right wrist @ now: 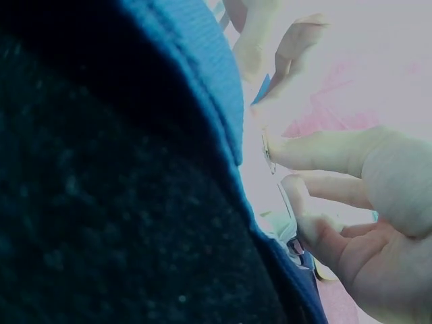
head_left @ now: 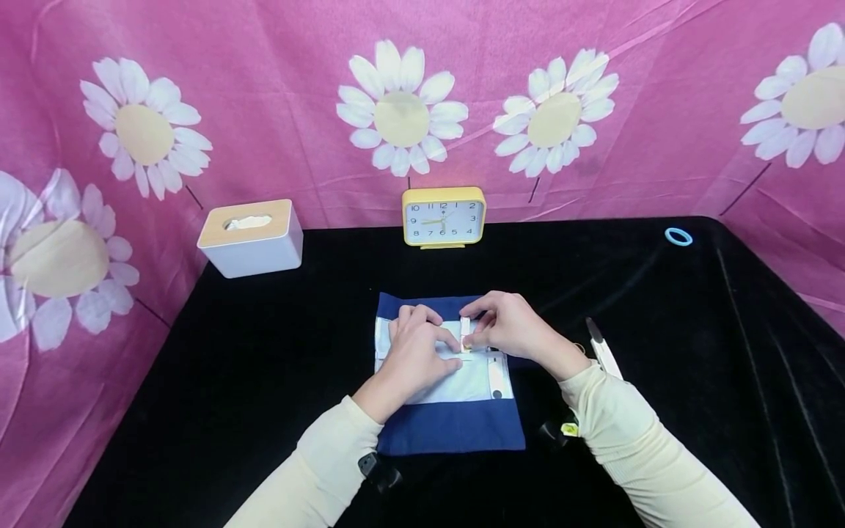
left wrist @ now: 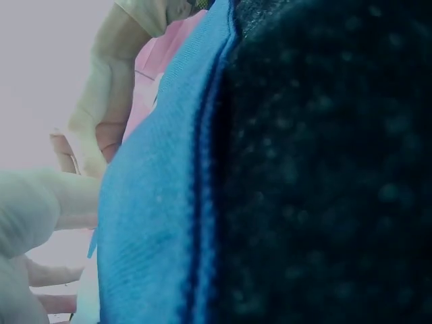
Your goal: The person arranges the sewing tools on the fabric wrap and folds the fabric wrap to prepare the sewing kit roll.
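Note:
A navy cloth case (head_left: 452,429) with a pale lining (head_left: 455,383) lies spread flat in the head view. My right hand (head_left: 515,326) pinches a narrow white strip (head_left: 465,331) near the upper middle of the lining, index finger at its top and thumb lower down. Over the left half of the lining lies my left hand (head_left: 416,352), its fingers loosely bent and its thumb and index finger pointing toward that strip. Another white strip (head_left: 496,374) with a dark round snap sits at the lining's right side. Navy fabric (left wrist: 158,182) fills the middle of the left wrist view.
Black cloth covers the table. A tissue box (head_left: 267,253) stands at the back left, and a yellow clock (head_left: 444,220) at the back middle. Far right lies a light-blue ring (head_left: 678,236). A white, dark-tipped slim object (head_left: 604,350) lies beside my right forearm.

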A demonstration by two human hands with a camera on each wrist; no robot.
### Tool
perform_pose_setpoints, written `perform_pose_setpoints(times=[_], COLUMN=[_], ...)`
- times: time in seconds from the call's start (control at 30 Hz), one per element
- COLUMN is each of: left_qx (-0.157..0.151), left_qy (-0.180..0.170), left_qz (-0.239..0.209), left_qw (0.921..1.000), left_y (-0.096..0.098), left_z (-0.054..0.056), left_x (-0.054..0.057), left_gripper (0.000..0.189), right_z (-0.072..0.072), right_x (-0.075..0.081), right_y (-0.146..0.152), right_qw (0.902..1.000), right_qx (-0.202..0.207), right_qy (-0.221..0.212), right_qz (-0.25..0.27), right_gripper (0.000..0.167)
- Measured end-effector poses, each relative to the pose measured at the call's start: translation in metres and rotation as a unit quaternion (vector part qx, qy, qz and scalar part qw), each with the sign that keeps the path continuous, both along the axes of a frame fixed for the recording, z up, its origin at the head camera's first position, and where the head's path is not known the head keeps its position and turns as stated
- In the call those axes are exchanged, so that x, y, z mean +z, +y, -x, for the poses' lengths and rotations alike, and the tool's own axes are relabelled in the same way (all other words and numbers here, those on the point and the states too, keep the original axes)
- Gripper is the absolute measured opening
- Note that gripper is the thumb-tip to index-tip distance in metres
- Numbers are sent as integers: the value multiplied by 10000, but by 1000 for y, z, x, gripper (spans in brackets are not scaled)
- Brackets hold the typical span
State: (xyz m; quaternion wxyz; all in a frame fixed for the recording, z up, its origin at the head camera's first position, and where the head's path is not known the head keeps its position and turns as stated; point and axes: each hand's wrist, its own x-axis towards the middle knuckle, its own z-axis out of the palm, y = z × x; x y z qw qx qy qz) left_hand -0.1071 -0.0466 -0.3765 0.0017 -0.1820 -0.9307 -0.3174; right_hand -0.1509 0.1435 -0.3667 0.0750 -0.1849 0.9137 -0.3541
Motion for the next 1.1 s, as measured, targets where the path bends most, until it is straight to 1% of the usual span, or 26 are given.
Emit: perform_pose_setpoints(times=[0.27, 0.5, 0.67, 0.9, 1.1], left_qx=[88, 90, 169, 216, 230], left_qy=[91, 143, 143, 17, -225], left_qz=[60, -1, -41, -33, 75], left_qw=[9999, 9999, 9997, 9998, 9995], left_y=[6, 8, 9, 11, 12], left_z=[-2, -1, -1, -1, 0], left_x=[-1, -5, -6, -7, -6], left_gripper=[5, 5, 6, 7, 8], right_z=[1, 2, 3, 4, 3], right_x=[0, -2, -4, -5, -5], right_y=[2, 3, 4, 4, 4], right_qw=[10000, 9998, 9995, 9992, 9986], right_qx=[87, 205, 202, 163, 221], right_qy=[23, 44, -21, -139, -175], right_qz=[1, 67, 223, 343, 440], right_gripper=[35, 34, 33, 35, 35])
